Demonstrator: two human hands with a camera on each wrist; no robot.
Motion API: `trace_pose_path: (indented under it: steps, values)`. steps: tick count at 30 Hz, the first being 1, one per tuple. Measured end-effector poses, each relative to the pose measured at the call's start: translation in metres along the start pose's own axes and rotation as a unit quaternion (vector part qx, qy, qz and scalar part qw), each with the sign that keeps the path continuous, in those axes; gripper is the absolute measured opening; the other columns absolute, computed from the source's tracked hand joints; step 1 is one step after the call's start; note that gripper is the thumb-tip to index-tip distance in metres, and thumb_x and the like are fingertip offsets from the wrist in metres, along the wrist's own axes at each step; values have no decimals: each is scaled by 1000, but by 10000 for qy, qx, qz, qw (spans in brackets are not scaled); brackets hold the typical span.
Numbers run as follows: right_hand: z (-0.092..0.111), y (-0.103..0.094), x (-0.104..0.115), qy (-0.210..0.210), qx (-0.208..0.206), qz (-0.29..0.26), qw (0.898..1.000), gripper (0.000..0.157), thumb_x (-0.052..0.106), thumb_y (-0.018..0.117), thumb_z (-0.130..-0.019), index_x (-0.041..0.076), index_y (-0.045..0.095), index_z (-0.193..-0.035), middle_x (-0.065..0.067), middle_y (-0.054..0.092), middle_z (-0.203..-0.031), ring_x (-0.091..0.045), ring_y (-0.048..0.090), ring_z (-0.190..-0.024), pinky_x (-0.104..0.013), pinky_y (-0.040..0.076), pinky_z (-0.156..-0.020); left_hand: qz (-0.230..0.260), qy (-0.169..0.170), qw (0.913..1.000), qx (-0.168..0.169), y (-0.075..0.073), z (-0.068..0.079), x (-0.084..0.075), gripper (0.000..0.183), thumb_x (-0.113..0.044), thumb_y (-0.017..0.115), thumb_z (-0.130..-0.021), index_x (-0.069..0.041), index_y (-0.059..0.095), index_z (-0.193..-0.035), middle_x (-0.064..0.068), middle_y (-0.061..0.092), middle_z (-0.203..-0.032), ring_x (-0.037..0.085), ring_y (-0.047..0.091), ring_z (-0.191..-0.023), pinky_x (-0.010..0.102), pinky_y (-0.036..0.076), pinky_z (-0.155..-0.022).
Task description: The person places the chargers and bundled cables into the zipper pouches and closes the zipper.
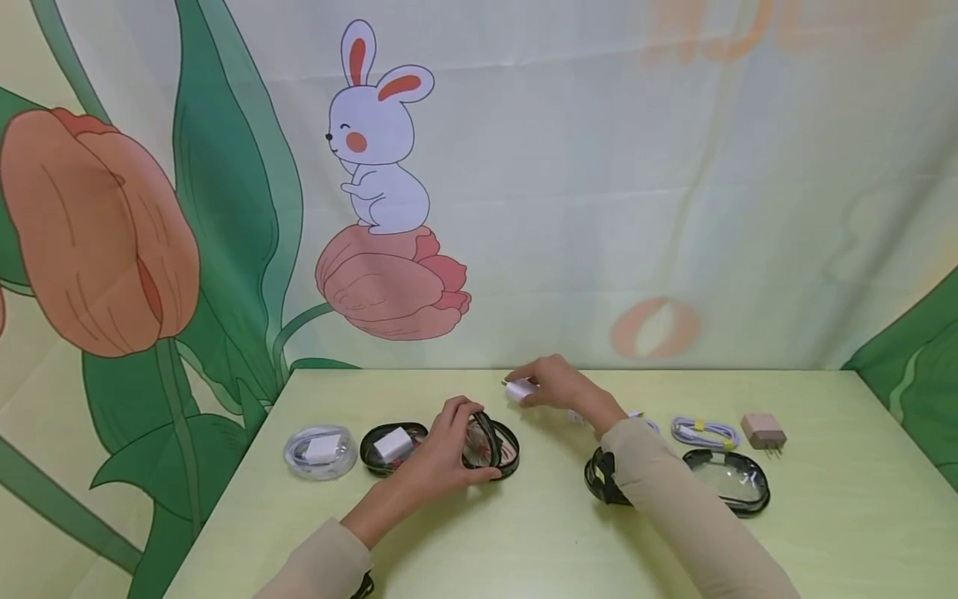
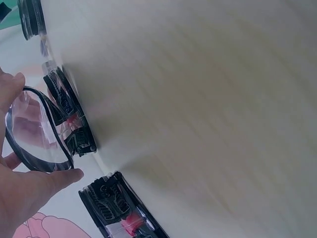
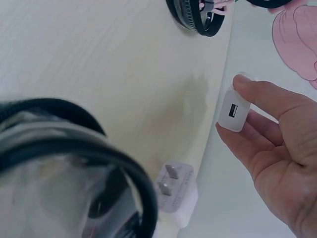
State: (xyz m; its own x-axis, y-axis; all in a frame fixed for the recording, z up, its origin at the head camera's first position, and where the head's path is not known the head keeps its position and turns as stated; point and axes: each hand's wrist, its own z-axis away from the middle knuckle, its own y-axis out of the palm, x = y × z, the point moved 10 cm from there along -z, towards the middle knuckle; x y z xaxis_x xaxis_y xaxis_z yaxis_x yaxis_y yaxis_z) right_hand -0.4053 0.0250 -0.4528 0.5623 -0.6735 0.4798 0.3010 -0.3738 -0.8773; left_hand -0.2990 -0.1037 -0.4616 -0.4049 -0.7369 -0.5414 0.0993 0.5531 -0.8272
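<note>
My left hand (image 1: 447, 449) holds up the clear lid (image 2: 60, 141) of a small black-edged zip case (image 1: 512, 453), thumb on the lower rim and fingers on the upper one. The case stands open on the table. Further back, my right hand (image 1: 563, 384) pinches a white USB charger (image 3: 234, 112) between thumb and fingers, above the table near its far edge. The charger's USB port shows in the right wrist view; its prongs point left in the head view. What lies inside the case is only partly visible.
Left of the case are another zip case with a white charger (image 1: 392, 445) and a clear coil with a white plug (image 1: 322, 450). At right are a pink charger (image 1: 763, 431), a tied white cable (image 1: 706, 433) and a clear black-rimmed case (image 1: 763, 491). Another pronged charger (image 3: 178, 191) lies near the right arm.
</note>
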Motion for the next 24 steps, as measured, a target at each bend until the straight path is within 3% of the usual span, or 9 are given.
trace_pose_path:
  steps: [6, 24]
  values:
    - [1, -1, 5, 154, 111, -373, 9991, 44, 17, 81, -88, 13, 70, -131, -13, 72, -119, -31, 69, -111, -33, 57, -84, 51, -13, 10000, 33, 0, 0, 1, 89, -40, 88, -80, -6, 39, -147, 14, 32, -151, 34, 40, -137, 51, 43, -108]
    - [12, -9, -1, 248, -73, -1208, 9923, 46, 18, 84, -86, 14, 72, -130, -15, 71, -122, -29, 70, -110, -33, 58, -82, 18, 66, 10000, 27, 0, 1, 1, 89, -40, 87, -80, -5, 39, -147, 15, 32, -150, 34, 41, -136, 50, 43, -108]
